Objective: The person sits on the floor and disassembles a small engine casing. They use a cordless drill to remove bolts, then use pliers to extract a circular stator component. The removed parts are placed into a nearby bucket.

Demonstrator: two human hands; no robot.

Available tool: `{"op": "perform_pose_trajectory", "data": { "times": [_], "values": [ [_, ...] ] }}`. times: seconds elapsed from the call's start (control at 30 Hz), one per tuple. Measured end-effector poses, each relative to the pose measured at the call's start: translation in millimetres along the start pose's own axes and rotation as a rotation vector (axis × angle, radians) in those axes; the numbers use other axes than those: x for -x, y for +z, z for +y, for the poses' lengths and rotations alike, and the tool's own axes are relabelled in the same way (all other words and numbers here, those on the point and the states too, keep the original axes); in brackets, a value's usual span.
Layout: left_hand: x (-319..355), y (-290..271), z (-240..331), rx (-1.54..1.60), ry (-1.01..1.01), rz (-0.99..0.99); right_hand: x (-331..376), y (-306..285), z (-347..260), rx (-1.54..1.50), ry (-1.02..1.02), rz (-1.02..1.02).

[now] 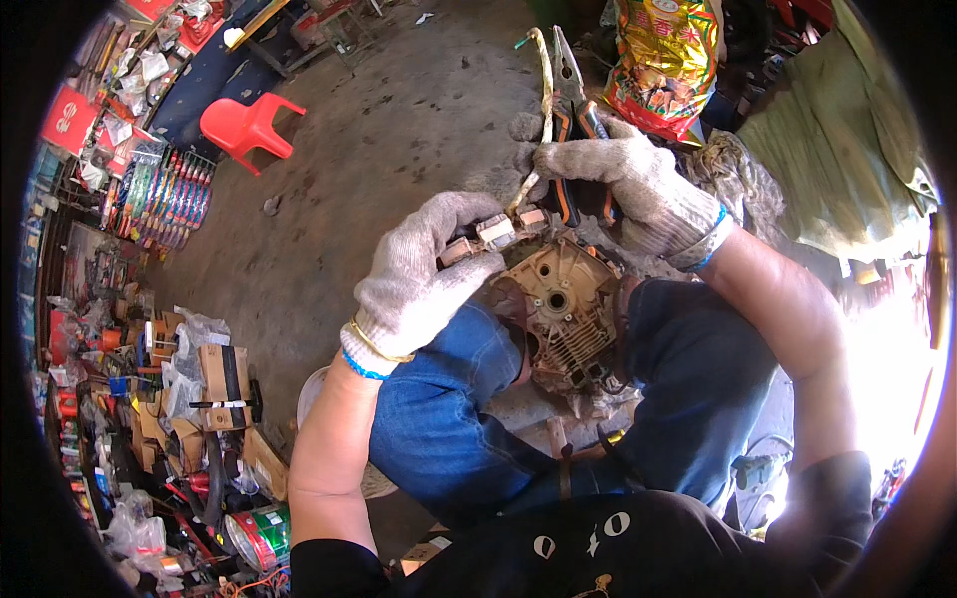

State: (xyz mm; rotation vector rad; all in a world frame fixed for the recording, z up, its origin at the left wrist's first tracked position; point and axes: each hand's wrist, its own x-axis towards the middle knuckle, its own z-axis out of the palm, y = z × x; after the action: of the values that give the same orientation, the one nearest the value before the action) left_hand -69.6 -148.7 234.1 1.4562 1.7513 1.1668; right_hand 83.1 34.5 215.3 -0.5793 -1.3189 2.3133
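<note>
Both my hands wear pale knitted gloves. My left hand (419,269) pinches a small curved coil part (495,230) with several rectangular blocks, between thumb and fingers. From it a yellowish sleeved cable (547,85) rises past the other hand and bends over to a greenish tip. My right hand (638,184) is closed around pliers (568,80) with black-and-orange handles, their jaws pointing away from me. Its outstretched thumb or finger crosses the cable; whether it grips the cable too, I cannot tell. Below the hands a dirty metal engine casing (563,309) sits between my knees.
A red plastic chair (249,130) stands on the stained concrete floor (369,110) at far left. Shelves and cluttered parts with cardboard boxes (225,384) line the left. A gold-and-red sack (666,65), a grey rag (738,179) and a green cloth (847,140) lie at far right.
</note>
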Motion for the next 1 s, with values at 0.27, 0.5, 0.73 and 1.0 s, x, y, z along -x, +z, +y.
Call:
{"op": "perform_pose_trajectory", "data": {
  "times": [0.27,0.5,0.73,1.0],
  "values": [
    [-3,0,2,-0.098,-0.15,-0.103,6,-2,-1,0.004,-0.092,-0.033],
    [-15,-13,-19,0.483,-0.311,-0.006,3,-17,-7,0.648,-0.58,-0.151],
    [-56,-8,-34,-0.307,0.14,-0.373,5,-10,-23,-0.145,-0.11,-0.268],
    [-70,22,-24,-0.12,-0.204,-0.196,-3,-18,-17,-0.186,-0.194,-0.241]
  ]
}}
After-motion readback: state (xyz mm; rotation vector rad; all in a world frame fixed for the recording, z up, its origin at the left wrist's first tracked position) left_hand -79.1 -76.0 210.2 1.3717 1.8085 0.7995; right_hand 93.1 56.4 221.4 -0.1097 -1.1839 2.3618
